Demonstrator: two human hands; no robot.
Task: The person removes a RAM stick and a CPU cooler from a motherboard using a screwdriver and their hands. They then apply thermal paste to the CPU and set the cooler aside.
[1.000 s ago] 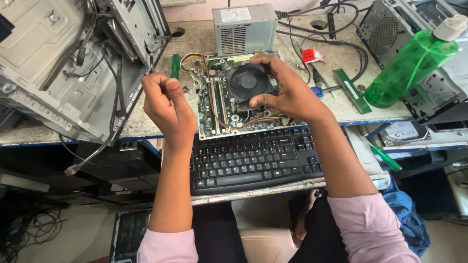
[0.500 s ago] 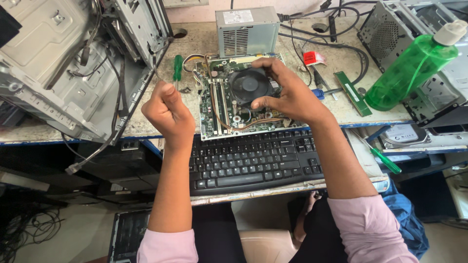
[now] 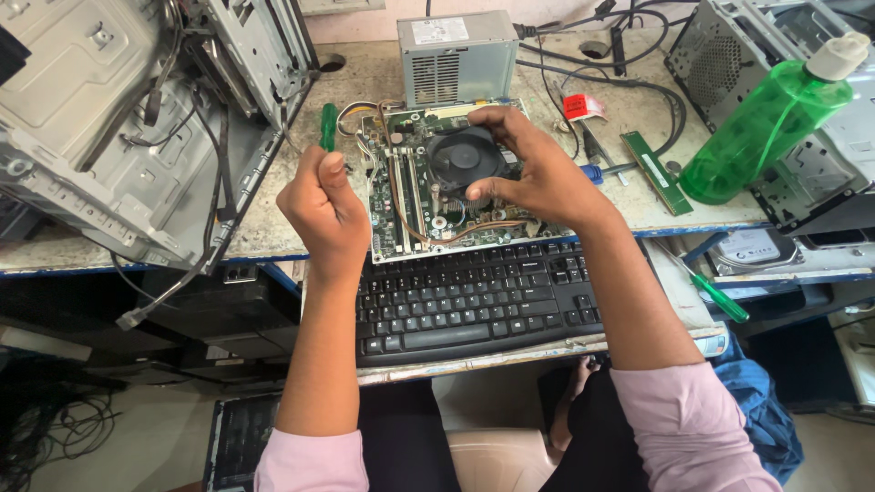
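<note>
at the near edge of the table (image 3: 273, 239), a black keyboard (image 3: 474, 296) sits on a pull-out shelf, and both pink-sleeved forearms pass over it. the left hand (image 3: 324, 208) is closed in a fist around a green-handled screwdriver (image 3: 328, 126); only the top of the handle shows above the knuckles, and the shaft and tip are hidden behind the hand. just right of it lies a green motherboard (image 3: 410, 191), its near side touching the keyboard's far edge. the right hand (image 3: 538, 173) rests on the board, fingers curled around the black cooling fan (image 3: 465, 159) at the board's middle, covering the fan's right side; whether it grips or merely steadies the fan is hard to tell. the two hands stay apart, the board's left half between them. at the table's right edge a green plastic bottle (image 3: 761, 137) leans, with a loose memory stick (image 3: 656, 171) beside it. a grey power supply (image 3: 458, 56) stands at the far edge behind the board. an open metal computer case (image 3: 118, 118) fills the far left corner, cut off by the frame. cables (image 3: 55, 428) trail on the dim floor below.
</note>
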